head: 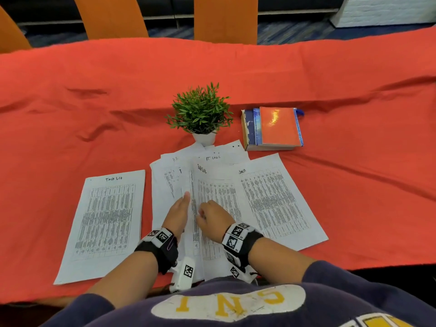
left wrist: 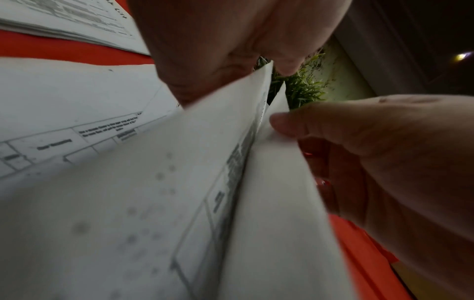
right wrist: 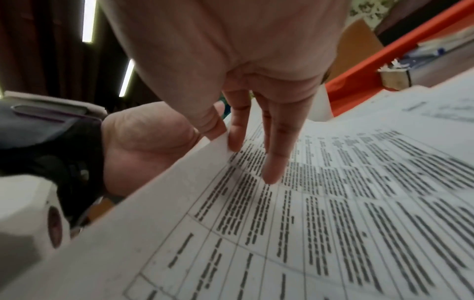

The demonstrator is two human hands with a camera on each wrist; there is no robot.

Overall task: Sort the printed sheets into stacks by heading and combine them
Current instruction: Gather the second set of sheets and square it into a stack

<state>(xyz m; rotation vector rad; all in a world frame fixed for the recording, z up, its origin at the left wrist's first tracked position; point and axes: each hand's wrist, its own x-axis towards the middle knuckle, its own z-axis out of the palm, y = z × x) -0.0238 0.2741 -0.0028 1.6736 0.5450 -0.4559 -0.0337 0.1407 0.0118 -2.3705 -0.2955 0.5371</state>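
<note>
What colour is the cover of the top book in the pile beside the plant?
Glossy orange-red, on the top book; the head view shows it best.

hands: two, a left hand (head: 178, 210) and a right hand (head: 213, 217)
chairs: three orange ones (head: 225, 18)
potted plants: one (head: 200, 113)
books: two, stacked (head: 273, 127)
printed sheets: one stack (head: 103, 223) lying apart; the overlapping pile (head: 271, 197) cannot be counted
tablecloths: one (head: 94, 102)
</note>
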